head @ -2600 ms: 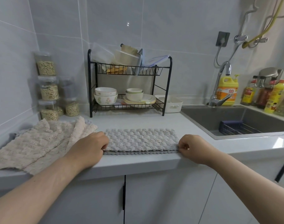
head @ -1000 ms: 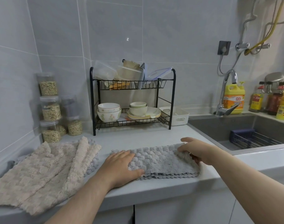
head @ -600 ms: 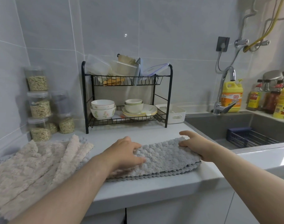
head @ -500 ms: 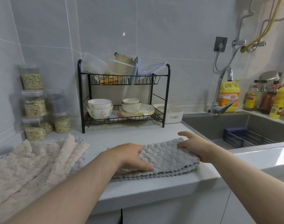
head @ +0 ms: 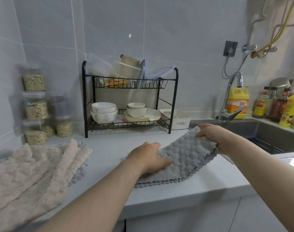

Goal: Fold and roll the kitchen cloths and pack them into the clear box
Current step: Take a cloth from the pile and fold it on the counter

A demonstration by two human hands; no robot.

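Observation:
A grey bobbled kitchen cloth (head: 188, 158), folded into a long strip, lies on the white counter (head: 109, 148) near its front edge. My left hand (head: 148, 156) presses flat on the cloth's left part. My right hand (head: 213, 136) grips the cloth's right end and holds it lifted off the counter, curling it over toward the left. A pile of beige cloths (head: 30, 173) with a grey one under it lies at the left. A clear box (head: 99, 67) sits on the top shelf of the black rack.
A black two-tier dish rack (head: 172, 104) with bowls and plates stands at the back. Clear jars of grain (head: 35, 106) line the left wall. A white bin (head: 179, 120), the sink (head: 277, 136), tap and bottles are to the right.
Both hands left the strip's ends. My left hand moved onto the cloth's left part, and my right hand raised the right end and is bringing it leftward.

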